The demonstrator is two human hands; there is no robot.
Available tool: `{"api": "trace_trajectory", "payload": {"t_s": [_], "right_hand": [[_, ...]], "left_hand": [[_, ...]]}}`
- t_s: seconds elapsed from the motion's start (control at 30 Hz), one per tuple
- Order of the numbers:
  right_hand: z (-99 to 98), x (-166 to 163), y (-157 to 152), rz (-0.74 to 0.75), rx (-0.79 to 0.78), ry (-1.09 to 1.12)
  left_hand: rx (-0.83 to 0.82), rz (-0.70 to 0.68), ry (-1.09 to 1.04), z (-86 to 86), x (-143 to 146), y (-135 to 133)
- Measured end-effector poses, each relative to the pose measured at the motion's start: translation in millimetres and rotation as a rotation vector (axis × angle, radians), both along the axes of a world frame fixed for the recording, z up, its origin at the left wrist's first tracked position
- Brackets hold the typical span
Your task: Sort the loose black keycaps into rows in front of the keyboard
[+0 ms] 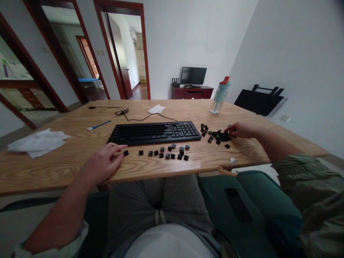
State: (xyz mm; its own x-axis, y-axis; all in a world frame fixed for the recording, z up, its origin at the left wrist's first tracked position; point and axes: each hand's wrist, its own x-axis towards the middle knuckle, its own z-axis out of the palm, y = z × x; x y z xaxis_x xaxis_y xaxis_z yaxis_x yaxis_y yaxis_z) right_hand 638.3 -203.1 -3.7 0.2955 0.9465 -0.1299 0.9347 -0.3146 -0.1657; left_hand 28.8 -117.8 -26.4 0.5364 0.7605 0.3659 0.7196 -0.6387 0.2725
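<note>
A black keyboard [156, 132] lies on the wooden table in front of me, with some key spots looking uncapped. My left hand [103, 163] rests on the table by its lower left corner, fingers stretched out and holding nothing. Close to those fingertips is a loose black keycap [125, 153]. More keycaps [167, 156] lie scattered in loose rows below the keyboard. To the right, my right hand [238, 129] reaches into a pile of keycaps [220, 135], fingers bent and together; whatever is between the fingertips is too small to make out.
A water bottle [219, 96] stands behind the pile. Left of the keyboard are a blue brush [99, 125] and white tissues [40, 141]. The keyboard cable [122, 111] is coiled behind, near another tissue [156, 109]. A phone [239, 205] lies on the green seat.
</note>
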Motion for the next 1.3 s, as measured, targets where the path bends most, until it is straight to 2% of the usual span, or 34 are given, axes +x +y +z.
{"api": "trace_trajectory", "payload": {"t_s": [0.13,0.27,0.33,0.43,0.53,0.6,0.7,0.87,1.03,1.17,1.23,1.3], "right_hand": [[1.2,-7,0,-0.015,-0.015,-0.020],[0.1,-10,-1,-0.022,0.051,-0.010],[1.2,-9,-3,-0.075,0.129,0.055],[7.0,-11,-9,-0.150,0.340,0.324],[16.8,-26,-14,-0.096,0.489,0.836],[24.2,-44,-15,-0.008,0.488,1.134],[34.0,-75,-16,0.110,0.374,1.302],[40.8,-113,-12,0.218,0.258,1.371],[42.3,-131,-7,0.245,0.215,1.369],[45.0,-119,-7,0.203,0.266,1.325],[45.8,-101,-8,0.139,0.339,1.181],[44.0,-78,-9,0.046,0.403,0.922]], "left_hand": [[-0.007,0.001,0.029,0.0,-1,0],[0.011,-0.003,0.036,-0.4,-1,0],[0.017,0.000,0.036,-1.1,-1,0],[0.026,0.002,0.019,-2.5,-2,1],[0.041,-0.009,0.007,-3.7,-3,2],[0.050,-0.014,0.008,-4.2,-4,3],[0.055,-0.020,0.012,-4.6,-4,3],[0.065,-0.020,0.019,-5.8,-3,3],[0.063,-0.027,0.011,-6.6,-4,3],[0.062,-0.029,0.013,-5.9,-4,2],[0.065,-0.031,0.019,-5.6,-4,1],[0.068,-0.030,0.023,-5.9,-5,2]]}}
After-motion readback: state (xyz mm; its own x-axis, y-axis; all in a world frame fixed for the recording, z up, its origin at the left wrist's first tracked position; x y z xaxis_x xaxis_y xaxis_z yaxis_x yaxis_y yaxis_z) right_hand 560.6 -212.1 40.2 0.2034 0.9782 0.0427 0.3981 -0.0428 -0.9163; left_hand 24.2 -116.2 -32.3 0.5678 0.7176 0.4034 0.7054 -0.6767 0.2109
